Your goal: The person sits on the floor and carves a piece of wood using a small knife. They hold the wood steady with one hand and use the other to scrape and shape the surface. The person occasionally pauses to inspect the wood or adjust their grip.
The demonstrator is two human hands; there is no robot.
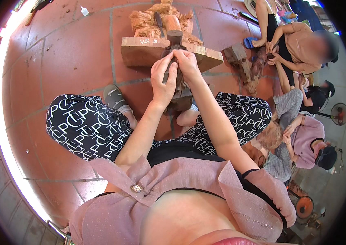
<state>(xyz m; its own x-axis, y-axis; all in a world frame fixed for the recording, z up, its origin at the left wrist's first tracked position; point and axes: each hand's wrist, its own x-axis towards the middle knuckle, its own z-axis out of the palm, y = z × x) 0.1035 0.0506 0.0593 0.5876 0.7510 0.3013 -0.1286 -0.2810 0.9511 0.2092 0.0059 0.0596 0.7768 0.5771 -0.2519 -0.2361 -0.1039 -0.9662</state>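
Observation:
A dark brown wood carving (174, 37) stands between my knees, with its blocky base (180, 102) near my feet. My left hand (165, 78) is closed around its middle, thumb on the near side. My right hand (187, 65) bends over the carving from the right, fingers pressed together, its fingertips meeting those of the left. Whatever may be pinched under the right fingers is hidden. Most of the carving's middle lies behind both hands.
Just beyond stands a larger light-orange wood carving (142, 22) on a thick wooden slab (136, 51). A dark tool (158, 23) rests against it. Rough carved wood (242, 67) lies to the right, near seated co-workers. A small white bottle (84, 11) is on the tiled floor (71, 61).

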